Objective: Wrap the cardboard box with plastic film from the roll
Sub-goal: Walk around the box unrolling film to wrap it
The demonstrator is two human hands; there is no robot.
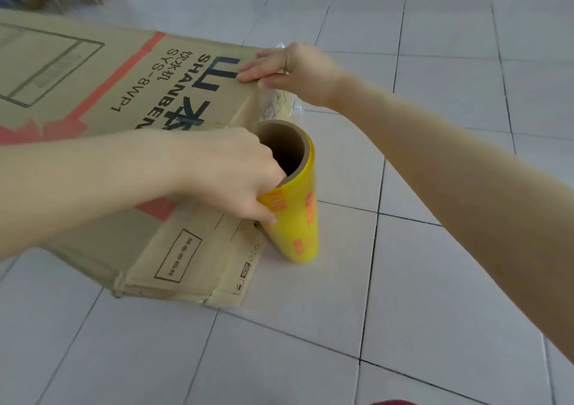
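The cardboard box (93,93) runs off the left edge — end unseen.

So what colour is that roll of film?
The roll is yellow with orange print, brown cardboard tube inside. Head view shows it.
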